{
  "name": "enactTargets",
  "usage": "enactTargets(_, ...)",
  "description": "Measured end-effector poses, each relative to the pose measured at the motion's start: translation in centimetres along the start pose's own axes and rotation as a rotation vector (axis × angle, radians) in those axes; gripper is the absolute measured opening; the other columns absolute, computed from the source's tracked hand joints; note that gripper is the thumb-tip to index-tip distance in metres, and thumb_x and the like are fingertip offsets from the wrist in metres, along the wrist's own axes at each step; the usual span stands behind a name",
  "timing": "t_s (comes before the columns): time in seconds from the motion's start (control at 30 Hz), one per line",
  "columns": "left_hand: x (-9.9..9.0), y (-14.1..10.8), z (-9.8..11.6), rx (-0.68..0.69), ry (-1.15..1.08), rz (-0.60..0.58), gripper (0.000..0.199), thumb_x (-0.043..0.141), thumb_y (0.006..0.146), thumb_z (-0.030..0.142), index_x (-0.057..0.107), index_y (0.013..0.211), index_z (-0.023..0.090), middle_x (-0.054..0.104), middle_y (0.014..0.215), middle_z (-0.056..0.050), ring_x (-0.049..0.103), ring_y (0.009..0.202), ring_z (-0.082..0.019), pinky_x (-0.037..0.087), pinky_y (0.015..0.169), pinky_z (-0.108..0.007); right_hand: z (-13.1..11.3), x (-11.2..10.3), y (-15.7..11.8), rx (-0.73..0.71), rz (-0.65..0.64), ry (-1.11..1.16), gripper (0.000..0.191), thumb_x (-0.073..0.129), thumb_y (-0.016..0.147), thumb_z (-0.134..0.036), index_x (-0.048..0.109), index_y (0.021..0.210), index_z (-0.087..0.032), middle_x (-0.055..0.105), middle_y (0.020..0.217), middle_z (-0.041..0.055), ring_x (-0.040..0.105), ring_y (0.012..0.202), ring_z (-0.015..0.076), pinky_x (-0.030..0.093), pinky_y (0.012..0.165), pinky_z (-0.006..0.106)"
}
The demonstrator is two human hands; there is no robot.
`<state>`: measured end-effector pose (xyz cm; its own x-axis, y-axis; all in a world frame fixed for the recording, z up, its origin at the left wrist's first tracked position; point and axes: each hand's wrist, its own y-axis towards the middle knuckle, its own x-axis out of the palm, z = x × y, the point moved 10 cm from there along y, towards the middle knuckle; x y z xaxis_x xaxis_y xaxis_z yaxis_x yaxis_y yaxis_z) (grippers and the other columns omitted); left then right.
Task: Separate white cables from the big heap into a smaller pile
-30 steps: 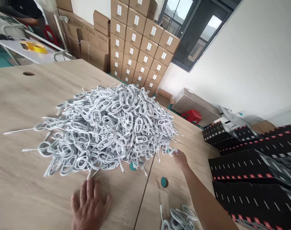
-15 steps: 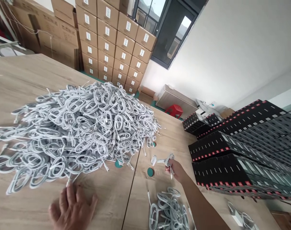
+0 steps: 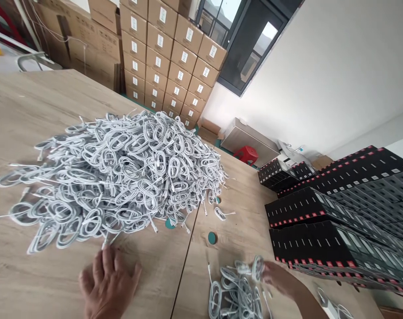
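Observation:
A large heap of coiled white cables point(image 3: 131, 173) covers the left and middle of the wooden table. My left hand point(image 3: 110, 281) lies flat on the tabletop in front of it, fingers spread, one fingertip at a cable's plug end point(image 3: 105, 241). At the lower right, my right hand point(image 3: 271, 277), a little blurred, grips a coiled white cable point(image 3: 257, 268) by its edge. That coil is at the far right side of a smaller pile of coiled cables point(image 3: 238, 292). One single cable coil point(image 3: 220, 214) rests apart between the two piles.
Stacks of black boxes with red marks point(image 3: 304, 241) line the table's right side. Round green discs point(image 3: 212, 238) show in the tabletop near a seam. Brown cartons point(image 3: 158, 62) are stacked behind the table, with a red stool point(image 3: 246, 154) beyond.
My right hand has moved down and right to the smaller pile with a coil in it. One coil now lies alone on the table. My left hand stays flat; the view has shifted slightly.

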<state>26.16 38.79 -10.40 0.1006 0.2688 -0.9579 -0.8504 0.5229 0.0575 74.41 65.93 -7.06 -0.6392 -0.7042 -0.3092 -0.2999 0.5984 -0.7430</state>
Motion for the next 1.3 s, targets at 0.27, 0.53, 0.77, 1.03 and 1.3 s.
enactTargets(0.27, 0.2, -0.5, -0.2, -0.001, 0.036, 0.046, 0.071, 0.03, 0.092, 0.046, 0.049, 0.143, 0.0, 0.03, 0.166, -0.02, 0.013, 0.157, -0.031, 0.001, 0.128, -0.054, -11.9, 1.5, 9.0, -0.275, 0.402, -0.644, 0.054, 0.063, 0.073, -0.019, 0.067, 0.127, -0.021, 0.067, 0.136, 0.0104, 0.059, 0.13, 0.0279, 0.043, 0.112, 0.038)
enactTargets(0.53, 0.6, -0.8, -0.8, -0.017, 0.05, 0.059, 0.069, 0.038, 0.089, 0.041, 0.052, 0.142, -0.001, 0.03, 0.166, -0.021, 0.011, 0.158, -0.03, 0.003, 0.129, -0.053, -20.0, 6.9, 16.4, -0.219, 0.571, -0.704, 0.033, 0.057, 0.082, -0.014, 0.069, 0.112, -0.022, 0.072, 0.117, 0.0109, 0.065, 0.116, 0.0268, 0.047, 0.092, 0.032)
enactTargets(0.77, 1.3, -1.3, -1.3, -0.021, 0.035, 0.032, 0.071, 0.041, 0.089, 0.041, 0.048, 0.146, 0.0, 0.026, 0.168, -0.02, 0.006, 0.159, -0.029, 0.002, 0.129, -0.054, -21.6, 6.1, 20.5, -0.133, 0.574, -0.488, 0.029, 0.056, 0.088, -0.033, 0.07, 0.109, -0.019, 0.075, 0.101, 0.0134, 0.07, 0.099, 0.0301, 0.05, 0.076, 0.036)
enactTargets(1.03, 1.2, -0.9, -0.9, -0.003, 0.063, 0.014, 0.072, 0.037, 0.09, 0.044, 0.05, 0.145, -0.001, 0.028, 0.167, -0.019, 0.012, 0.158, -0.031, 0.001, 0.129, -0.054, -20.5, 7.8, 16.4, -0.253, 0.328, -0.183, 0.02, 0.06, 0.079, -0.04, 0.064, 0.085, -0.021, 0.077, 0.086, 0.0071, 0.074, 0.083, 0.0251, 0.044, 0.06, 0.029)
enactTargets(1.3, 0.2, -0.6, -0.3, -0.014, 0.046, 0.019, 0.071, 0.037, 0.09, 0.044, 0.049, 0.145, 0.0, 0.029, 0.166, -0.02, 0.012, 0.157, -0.03, 0.001, 0.128, -0.053, -16.9, 5.7, 7.9, -0.322, 0.179, 0.158, 0.042, 0.077, 0.057, -0.053, 0.062, 0.079, -0.021, 0.073, 0.076, 0.0058, 0.067, 0.069, 0.0215, 0.039, 0.056, 0.028)
